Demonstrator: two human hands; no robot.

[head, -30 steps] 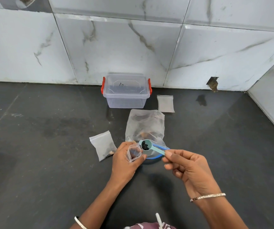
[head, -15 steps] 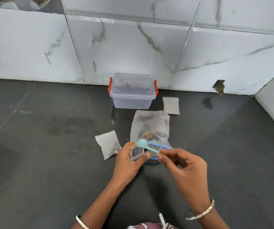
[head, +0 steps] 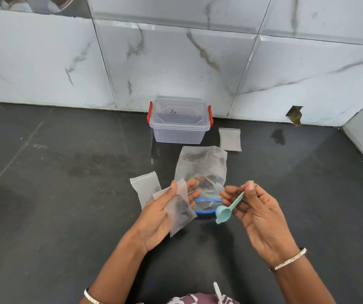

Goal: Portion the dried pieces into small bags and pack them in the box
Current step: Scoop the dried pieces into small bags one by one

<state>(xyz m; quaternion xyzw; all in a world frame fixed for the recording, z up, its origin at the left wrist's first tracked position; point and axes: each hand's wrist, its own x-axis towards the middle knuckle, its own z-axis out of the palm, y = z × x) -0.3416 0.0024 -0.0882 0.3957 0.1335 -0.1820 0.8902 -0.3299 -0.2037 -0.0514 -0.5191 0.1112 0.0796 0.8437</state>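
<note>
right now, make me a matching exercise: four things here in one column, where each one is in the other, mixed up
1. teal scoop
2. small bag with dark pieces
3. clear box with red latches
4. large zip bag

A. lying on the counter in front of the box
B. pinched in the right hand
C. against the tiled wall
D. held in the left hand

Pairs: 1-B, 2-D, 3-C, 4-A

spoon teal | box clips red | floor dark grey | wall tiles white-veined
</note>
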